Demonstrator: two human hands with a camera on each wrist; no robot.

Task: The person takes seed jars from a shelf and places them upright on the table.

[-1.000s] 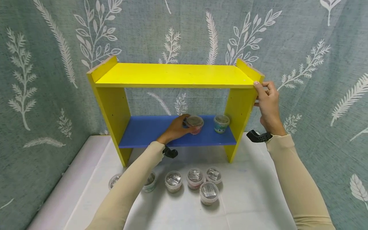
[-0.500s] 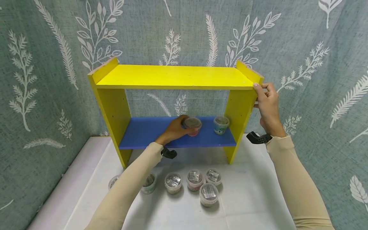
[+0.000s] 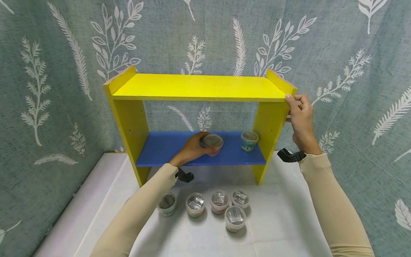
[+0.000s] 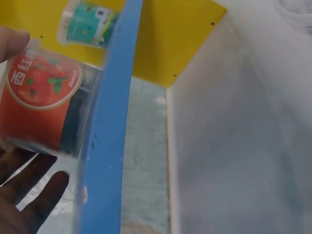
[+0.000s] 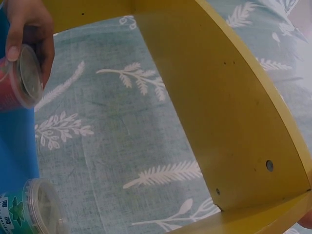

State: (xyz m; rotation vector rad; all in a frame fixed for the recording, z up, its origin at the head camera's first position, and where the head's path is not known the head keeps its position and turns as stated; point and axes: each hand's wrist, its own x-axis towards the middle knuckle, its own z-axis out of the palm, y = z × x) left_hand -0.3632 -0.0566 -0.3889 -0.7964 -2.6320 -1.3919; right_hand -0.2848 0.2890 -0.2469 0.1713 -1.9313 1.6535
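My left hand (image 3: 192,148) grips a small clear-lidded plastic tub (image 3: 213,143) over the blue middle board (image 3: 167,150) of a yellow shelf unit (image 3: 199,87). In the left wrist view the tub's red label (image 4: 41,83) shows tomatoes, and its base is right at the blue board. Thumb and fingers lie on opposite sides of the tub. A second tub (image 3: 249,141), with a green label, stands at the board's right end. My right hand (image 3: 302,119) holds the unit's right side panel near the top, thumb on the front edge, fingers partly hidden behind.
On the white table (image 3: 282,221) in front of the unit stand several more lidded tubs (image 3: 196,204), one of them, with a greenish side (image 3: 167,204), beside my left sleeve (image 3: 138,210). A leaf-patterned curtain (image 3: 212,39) hangs behind and along both sides.
My left hand has shifted the red-labelled tub a little left and toward me over the blue board. The right hand stays on the side panel. The head view has turned slightly left.
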